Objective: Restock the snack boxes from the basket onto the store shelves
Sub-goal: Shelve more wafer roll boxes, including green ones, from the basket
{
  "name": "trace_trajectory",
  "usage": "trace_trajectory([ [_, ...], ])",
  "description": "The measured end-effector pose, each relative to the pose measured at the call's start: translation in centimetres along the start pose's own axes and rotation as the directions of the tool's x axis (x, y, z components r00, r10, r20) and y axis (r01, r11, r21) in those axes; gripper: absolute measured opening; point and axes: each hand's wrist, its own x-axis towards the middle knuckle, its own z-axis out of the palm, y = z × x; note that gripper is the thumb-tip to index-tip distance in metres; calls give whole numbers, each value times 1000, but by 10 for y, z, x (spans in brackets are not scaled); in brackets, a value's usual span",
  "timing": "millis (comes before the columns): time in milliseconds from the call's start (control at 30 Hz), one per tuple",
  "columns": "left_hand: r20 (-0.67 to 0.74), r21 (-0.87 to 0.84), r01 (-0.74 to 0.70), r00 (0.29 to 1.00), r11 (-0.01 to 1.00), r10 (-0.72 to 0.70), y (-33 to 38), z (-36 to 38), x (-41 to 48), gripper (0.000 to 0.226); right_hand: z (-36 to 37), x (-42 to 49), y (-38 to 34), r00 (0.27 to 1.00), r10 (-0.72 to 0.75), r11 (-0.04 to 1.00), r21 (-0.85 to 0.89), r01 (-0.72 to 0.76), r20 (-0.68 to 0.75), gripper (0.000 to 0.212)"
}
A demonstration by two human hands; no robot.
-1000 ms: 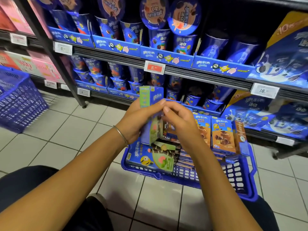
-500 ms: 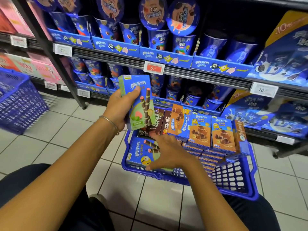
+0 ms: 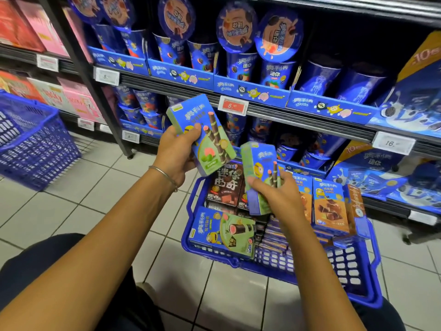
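My left hand grips a blue-and-green snack box held up in front of the shelves. My right hand holds a second blue-and-green snack box just above the blue basket on the floor. In the basket lie another green box, brown boxes and upright orange boxes. The store shelves behind carry blue cookie cups and packs.
A second blue basket stands on the tiled floor at the left. A black shelf post separates the blue section from pink and red boxes. Price tags line the shelf edges. My knees flank the near basket.
My right hand has come up out of the basket with a second green box. My left hand still holds the first box, now tilted slightly further right.
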Motion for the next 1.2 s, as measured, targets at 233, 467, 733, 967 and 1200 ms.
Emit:
trace_trajectory([
  [233, 76, 56, -8, 997, 998, 3, -21, 26, -15, 35, 40, 9, -32, 987, -163, 986, 26, 163, -7, 66],
  [467, 283, 42, 116, 951, 992, -123, -25, 30, -22, 24, 59, 8, -36, 973, -229, 905, -359, 227, 36, 110],
  [733, 176, 22, 40, 983, 999, -43, -27, 32, -15, 37, 46, 6, -25, 943, -280, 954, -54, 294, 179, 41],
  [967, 133, 39, -25, 991, 999, 19, -33, 34, -12, 27, 50, 0, -16, 980, -186, 982, 40, 183, 75, 43],
  [1200, 20, -44, 45, 999, 998, -44, -23, 29, 5, 52, 36, -7, 39, 912, 140, 875, -479, 69, 385, 47],
])
